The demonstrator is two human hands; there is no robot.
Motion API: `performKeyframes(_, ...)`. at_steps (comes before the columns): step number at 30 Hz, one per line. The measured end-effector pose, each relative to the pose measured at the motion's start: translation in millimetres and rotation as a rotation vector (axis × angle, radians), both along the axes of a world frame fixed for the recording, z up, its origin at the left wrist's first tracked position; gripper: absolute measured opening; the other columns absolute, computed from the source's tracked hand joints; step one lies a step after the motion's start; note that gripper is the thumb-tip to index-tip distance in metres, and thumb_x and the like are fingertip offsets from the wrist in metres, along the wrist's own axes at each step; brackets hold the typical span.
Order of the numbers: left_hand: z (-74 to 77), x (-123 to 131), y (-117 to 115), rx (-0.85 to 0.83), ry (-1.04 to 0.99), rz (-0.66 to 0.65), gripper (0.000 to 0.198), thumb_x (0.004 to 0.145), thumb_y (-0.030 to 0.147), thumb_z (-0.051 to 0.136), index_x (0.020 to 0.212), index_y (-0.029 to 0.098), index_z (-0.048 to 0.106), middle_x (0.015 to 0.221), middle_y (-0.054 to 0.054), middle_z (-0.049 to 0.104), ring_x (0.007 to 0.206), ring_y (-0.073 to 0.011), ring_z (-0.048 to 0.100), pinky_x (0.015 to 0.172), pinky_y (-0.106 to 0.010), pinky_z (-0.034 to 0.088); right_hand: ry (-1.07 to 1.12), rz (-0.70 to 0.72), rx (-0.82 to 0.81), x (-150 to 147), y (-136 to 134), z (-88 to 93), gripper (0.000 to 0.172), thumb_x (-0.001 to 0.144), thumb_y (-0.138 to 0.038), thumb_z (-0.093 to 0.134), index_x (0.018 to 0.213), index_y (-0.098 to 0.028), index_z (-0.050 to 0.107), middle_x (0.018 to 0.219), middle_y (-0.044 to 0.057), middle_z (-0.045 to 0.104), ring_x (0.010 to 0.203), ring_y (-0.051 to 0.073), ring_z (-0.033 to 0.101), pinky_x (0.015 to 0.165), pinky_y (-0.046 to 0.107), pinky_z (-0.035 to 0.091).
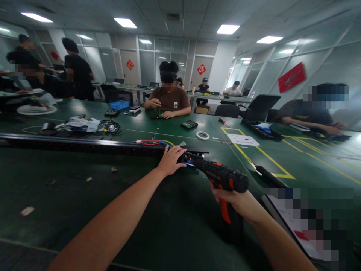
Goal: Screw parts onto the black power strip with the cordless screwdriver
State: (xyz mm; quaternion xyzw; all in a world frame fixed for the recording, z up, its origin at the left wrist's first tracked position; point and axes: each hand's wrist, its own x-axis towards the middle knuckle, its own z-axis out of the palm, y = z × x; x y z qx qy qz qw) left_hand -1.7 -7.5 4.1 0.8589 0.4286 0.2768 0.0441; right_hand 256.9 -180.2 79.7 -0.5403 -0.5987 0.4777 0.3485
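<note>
At four o'clock from centre, the right hand [235, 201] grips a cordless drill [222, 175], nose at the black rail's [84, 146] near end; the left hand [171, 160] covers that end, grip unclear. Green tabletop [70, 195] spreads toward eight.

Bare left hand [171, 161]: slender fingers, thumb distinct
Bare right hand [235, 198]: rounded back, fingers partly hidden
Left forearm [118, 218]: bare, long, tapering to the wrist
Right forearm [278, 235]: bare, broadening below the wrist

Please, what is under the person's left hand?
The left hand rests on the long black bar; the surface directly beneath the palm is covered and cannot be seen.
</note>
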Motion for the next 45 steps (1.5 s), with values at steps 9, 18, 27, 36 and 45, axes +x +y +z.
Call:
performKeyframes(9,1.0,-0.2,-0.7,-0.006,0.0,0.005,0.07,0.097,0.042,0.08,0.159,0.026,0.053,0.158,-0.013,0.059,0.157,-0.0338,0.042,0.135,-0.064,0.011,-0.007,0.005,0.0,1.5,0.5,-0.5,0.026,0.077,-0.04,0.078,0.09,-0.018,0.072,0.069,0.0,0.066,0.07,0.021,0.06,0.071,0.036,0.044)
performKeyframes(18,-2.7,-0.8,2.2,0.015,-0.003,-0.004,0.069,0.097,0.044,0.078,0.159,0.028,0.053,0.157,-0.012,0.059,0.156,-0.0337,0.042,0.134,-0.065,0.011,0.001,-0.008,-0.009,-1.7,-0.1,1.6,0.026,0.074,-0.04,0.079,0.089,-0.019,0.072,0.068,0.0,0.066,0.067,0.02,0.059,0.068,0.035,0.044)
performKeyframes(27,0.0,-0.2,0.1,0.007,0.0,-0.003,0.069,0.097,0.042,0.079,0.159,0.028,0.053,0.16,-0.012,0.057,0.157,-0.0335,0.042,0.134,-0.066,0.01,-0.013,-0.004,0.009,-2.2,0.1,2.0,0.026,0.074,-0.04,0.08,0.087,-0.019,0.072,0.067,0.0,0.065,0.067,0.02,0.059,0.068,0.035,0.045)
performKeyframes(36,1.3,-0.3,-0.7,0.0,0.012,0.008,0.069,0.097,0.042,0.08,0.159,0.026,0.053,0.16,-0.012,0.057,0.157,-0.0334,0.042,0.135,-0.065,0.011,-0.019,-0.013,-0.014,-1.9,-1.0,4.6,0.023,0.074,-0.039,0.077,0.087,-0.02,0.072,0.067,0.0,0.065,0.067,0.021,0.059,0.066,0.035,0.044)
performKeyframes(45,-1.6,0.0,0.5,0.009,0.007,0.012,0.068,0.097,0.042,0.079,0.159,0.027,0.054,0.158,-0.012,0.059,0.157,-0.0335,0.042,0.135,-0.064,0.01,0.001,-0.018,-0.002,-1.5,-1.9,5.7,0.025,0.073,-0.038,0.077,0.089,-0.019,0.075,0.066,0.001,0.068,0.066,0.021,0.061,0.065,0.035,0.044)
